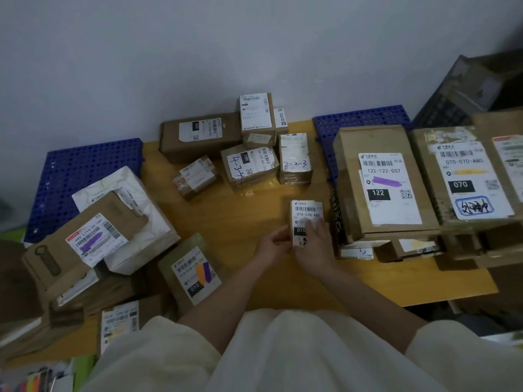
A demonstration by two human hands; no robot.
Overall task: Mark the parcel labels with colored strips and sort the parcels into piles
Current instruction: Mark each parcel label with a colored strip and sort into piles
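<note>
1. Yellow table (pixel 249 219) – parcels lie in groups across it.
2. Box marked 122 (pixel 385 182), purple strip on its label, tops the right-hand pile.
3. Small parcel marked 070 (pixel 306 213) lies mid-table, beside that pile.
4. Left hand (pixel 273 244) grips its left edge; right hand (pixel 317 241) presses flat fingers on its label.

wooden table (pixel 243 210) | blue perforated mats (pixel 79 171) at wall | dark crate (pixel 452 94) right

I am working over a yellow table (pixel 254 210) among brown boxes (pixel 379 148), white labels (pixel 392 190) showing purple strips (pixel 386 181), beside blue perforated mats (pixel 82 171).
</note>
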